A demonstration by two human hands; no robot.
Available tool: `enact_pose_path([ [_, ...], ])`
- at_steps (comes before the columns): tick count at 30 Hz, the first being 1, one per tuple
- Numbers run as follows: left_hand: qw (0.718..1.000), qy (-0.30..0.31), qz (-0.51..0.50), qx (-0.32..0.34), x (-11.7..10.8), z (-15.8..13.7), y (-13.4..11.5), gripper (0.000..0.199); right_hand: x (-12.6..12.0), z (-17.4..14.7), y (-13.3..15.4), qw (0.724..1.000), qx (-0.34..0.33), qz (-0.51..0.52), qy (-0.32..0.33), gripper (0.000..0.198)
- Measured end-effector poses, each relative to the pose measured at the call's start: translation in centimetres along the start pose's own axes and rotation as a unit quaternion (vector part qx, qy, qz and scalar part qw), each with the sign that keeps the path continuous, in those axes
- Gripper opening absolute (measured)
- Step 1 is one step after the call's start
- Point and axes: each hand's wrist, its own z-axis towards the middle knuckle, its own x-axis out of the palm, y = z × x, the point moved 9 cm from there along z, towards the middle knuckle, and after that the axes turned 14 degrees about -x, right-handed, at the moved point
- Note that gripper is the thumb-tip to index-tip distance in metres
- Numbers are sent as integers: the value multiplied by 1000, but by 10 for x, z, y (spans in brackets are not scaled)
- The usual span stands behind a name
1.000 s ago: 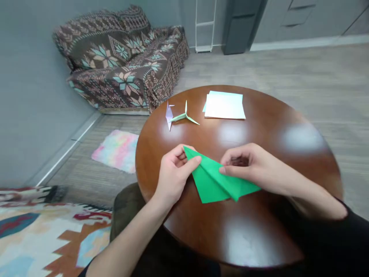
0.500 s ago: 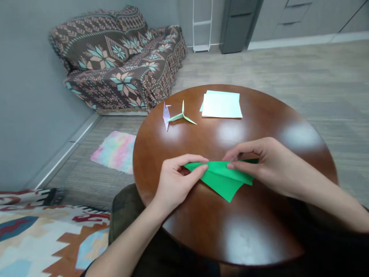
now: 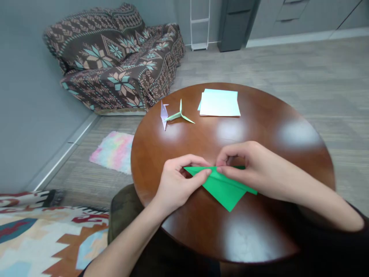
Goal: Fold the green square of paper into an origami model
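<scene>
One piece of green paper (image 3: 226, 194), folded in layers, sits between my hands just below the centre of the frame. My left hand (image 3: 178, 179) pinches its upper edge, thumb on the near face and forefinger behind, with a sharp corner poking out towards the palm. My right hand (image 3: 250, 167) pinches the same edge just beside it, thumb and fingertip close together. I'd say the grips sit so near each other to hold the layers in line along that edge. The lowest point hangs towards me; whether it touches the wood I can't tell.

Towards the upper left of the tabletop stand a lilac paper figure (image 3: 164, 115) and a pale green paper figure (image 3: 180, 114), overlapping in my view, probably put up there out of my elbows' way. The loose stack of pale sheets (image 3: 220, 104) lies near the far rim, likely within reach.

The table (image 3: 259, 115) is rounded, brown and glossy, with bright patches of glare. Beyond it, a sofa (image 3: 121, 65) under a patterned cover fills the upper left, a fluffy pastel mat (image 3: 113, 152) lies on the grey floor (image 3: 288, 65), and a white rack (image 3: 200, 20) stands at top centre beside a dark grey cabinet (image 3: 233, 29).
</scene>
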Motion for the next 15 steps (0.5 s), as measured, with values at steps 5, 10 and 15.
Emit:
enact_pose_path([
  [5, 995, -20, -86, -51, -4, 5, 11, 20, 9, 1, -6, 997, 27, 72, -4, 10],
  [10, 971, 5, -220, -88, 2, 13, 25, 29, 10, 5, -13, 986, 42, 148, -57, 7],
  [15, 950, 48, -279, -134, 16, 14, 29, 27, 11, 4, -17, 977, 58, 178, -104, 4],
])
